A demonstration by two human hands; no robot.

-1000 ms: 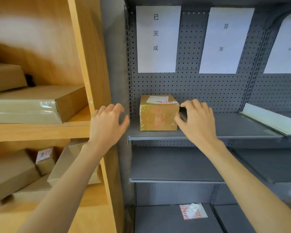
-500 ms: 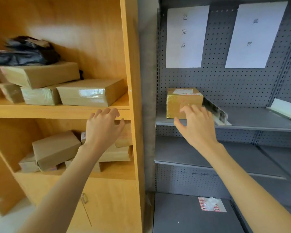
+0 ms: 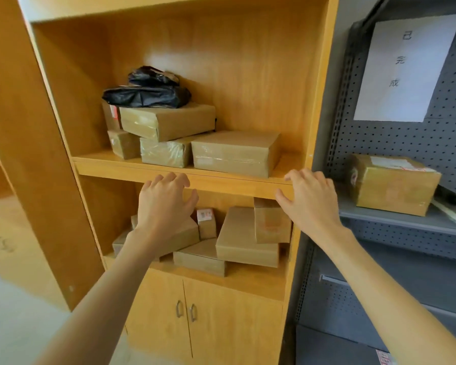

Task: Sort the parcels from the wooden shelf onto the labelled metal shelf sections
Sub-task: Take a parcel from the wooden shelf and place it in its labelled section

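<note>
Hands first: left hand (image 3: 166,204) and right hand (image 3: 309,198) both raised before the wooden shelf (image 3: 248,180), fingers spread wide and relaxed, holding nothing, at the level of the middle board's front edge; contact with that edge not clear. Just behind and below the left hand, loose heap of parcels (image 3: 245,238) on the lower board, several tilted and leaning on one another, a small labelled box (image 3: 206,223) wedged upright among them. Risk here: pulling one from the pile likely shifts the leaners, could tip a box off the front lip. Farther back, upper board: flat taped parcel (image 3: 234,152) at the front, stacked boxes behind, black bag (image 3: 148,94) perched on top. Risk: drawing a lower box drags the bag down; glossy tape probably slick under bare fingers. Off to the right, metal shelf (image 3: 406,219) with one parcel (image 3: 394,184) set under a paper label (image 3: 406,67). Risk: next label unread, wrong section chosen.
</note>
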